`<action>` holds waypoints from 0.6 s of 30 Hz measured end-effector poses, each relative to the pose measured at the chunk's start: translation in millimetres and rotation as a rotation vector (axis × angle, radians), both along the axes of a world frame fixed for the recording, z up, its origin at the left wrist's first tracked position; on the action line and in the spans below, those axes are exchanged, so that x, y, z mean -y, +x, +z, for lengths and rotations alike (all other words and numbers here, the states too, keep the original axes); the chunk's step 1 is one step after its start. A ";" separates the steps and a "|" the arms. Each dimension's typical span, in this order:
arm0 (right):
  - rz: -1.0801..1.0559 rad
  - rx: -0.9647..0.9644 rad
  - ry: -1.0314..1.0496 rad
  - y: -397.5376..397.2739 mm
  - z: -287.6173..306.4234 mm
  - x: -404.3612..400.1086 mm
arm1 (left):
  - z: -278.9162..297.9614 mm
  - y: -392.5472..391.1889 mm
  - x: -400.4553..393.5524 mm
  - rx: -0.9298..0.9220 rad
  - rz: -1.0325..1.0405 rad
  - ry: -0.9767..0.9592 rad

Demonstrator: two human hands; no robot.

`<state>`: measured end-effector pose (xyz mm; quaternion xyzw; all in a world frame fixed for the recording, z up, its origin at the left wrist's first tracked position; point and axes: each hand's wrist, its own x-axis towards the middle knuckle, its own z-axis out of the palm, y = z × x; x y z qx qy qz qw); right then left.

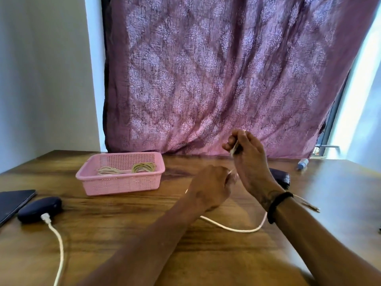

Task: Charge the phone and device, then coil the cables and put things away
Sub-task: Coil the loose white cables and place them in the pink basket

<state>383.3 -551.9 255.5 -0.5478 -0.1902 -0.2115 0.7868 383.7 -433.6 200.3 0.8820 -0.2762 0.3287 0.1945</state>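
Head view shows a white cable (233, 229) lying in a curve on the wooden table (123, 234), just in front of the pink basket (121, 173) and to its right. Both hands work on it above the table. The right hand (250, 159), raised right of the basket, has its fingers curled round a small bundle of the cable, with pale loops showing between thumb and fingers. The left hand (210, 186), lower and nearer the basket, pinches a strand of the same cable between its fingertips; the strand is blurred there. A black band (277, 206) circles the right wrist.

Left of the basket and nearer the camera sits a dark oval device (39, 209) with a second white cable (58, 242) plugged into it, running off the bottom edge. Touching or just beside the device, farther left, a dark phone (14, 203) lies flat at the table's edge. Inside the basket lie coils of rubber bands (127, 169). Right of the basket, behind the right hand, is a dark wallet-like object (281, 177), and farther right a small blue and white bottle (302, 163) lies on its side. Behind the basket hangs a purple patterned curtain (216, 75).
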 end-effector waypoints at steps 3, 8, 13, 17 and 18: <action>-0.476 0.181 -0.559 4.7 -7.5 13.4 | 10.2 4.4 -11.2 0.138 0.129 -0.004; -0.507 0.315 -1.037 1.4 -23.6 3.9 | 28.3 2.4 -41.4 0.133 0.262 -0.141; -0.195 0.075 -1.091 -16.9 -19.6 -19.1 | 40.6 5.1 -61.6 0.124 0.392 -0.338; 0.511 -0.280 -0.561 -34.6 -6.4 -36.6 | 37.1 7.8 -57.4 -0.014 0.381 -0.543; 0.669 -0.318 -0.413 -37.1 -2.8 -37.5 | 37.9 3.8 -57.5 -0.085 0.278 -0.589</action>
